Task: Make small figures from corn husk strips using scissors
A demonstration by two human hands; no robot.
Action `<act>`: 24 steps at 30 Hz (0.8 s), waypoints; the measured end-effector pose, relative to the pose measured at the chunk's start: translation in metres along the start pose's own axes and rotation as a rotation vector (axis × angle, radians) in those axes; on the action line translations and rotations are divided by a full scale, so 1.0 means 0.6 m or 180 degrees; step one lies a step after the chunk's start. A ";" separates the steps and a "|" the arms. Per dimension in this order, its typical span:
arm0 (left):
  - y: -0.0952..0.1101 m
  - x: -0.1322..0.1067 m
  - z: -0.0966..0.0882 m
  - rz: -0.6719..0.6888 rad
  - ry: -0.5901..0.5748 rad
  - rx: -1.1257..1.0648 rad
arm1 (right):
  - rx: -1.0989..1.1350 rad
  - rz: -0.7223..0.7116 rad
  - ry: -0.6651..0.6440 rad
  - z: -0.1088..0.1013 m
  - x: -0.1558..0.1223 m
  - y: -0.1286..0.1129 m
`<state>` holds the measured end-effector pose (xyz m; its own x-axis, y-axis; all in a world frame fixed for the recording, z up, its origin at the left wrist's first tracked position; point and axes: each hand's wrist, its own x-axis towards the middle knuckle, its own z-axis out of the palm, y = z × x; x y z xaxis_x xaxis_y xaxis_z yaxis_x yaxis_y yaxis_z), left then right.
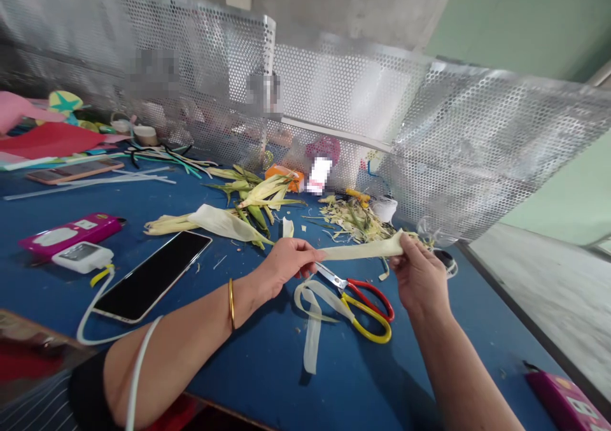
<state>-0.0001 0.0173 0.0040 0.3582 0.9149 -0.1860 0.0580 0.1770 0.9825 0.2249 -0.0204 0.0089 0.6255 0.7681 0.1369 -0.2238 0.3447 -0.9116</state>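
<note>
Our left hand (292,259) and right hand (421,268) each pinch one end of the pale, flat husk strip (360,250), its long axis stretched sideways between them; red-and-yellow-handled metal scissors (340,284) lie just beneath.

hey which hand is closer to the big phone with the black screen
Left. The left hand sits right of the phone, holding one end of the pale strip; the right hand is farther right, at the strip's other end.
</note>
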 end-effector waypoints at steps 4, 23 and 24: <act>0.003 0.006 -0.011 0.0131 0.0246 -0.0027 | -0.0181 -0.0442 0.0261 -0.004 0.000 0.001; -0.001 0.031 -0.035 0.0658 0.0789 0.0013 | -0.0523 -0.0392 -0.0247 0.013 -0.028 0.023; -0.002 0.032 -0.037 0.0682 0.0712 0.0161 | -0.0556 -0.0380 -0.0250 0.013 -0.027 0.022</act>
<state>-0.0140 0.0425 -0.0011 0.1536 0.9876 0.0333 0.0518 -0.0417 0.9978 0.2060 -0.0244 -0.0027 0.5782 0.7694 0.2713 -0.0145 0.3421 -0.9395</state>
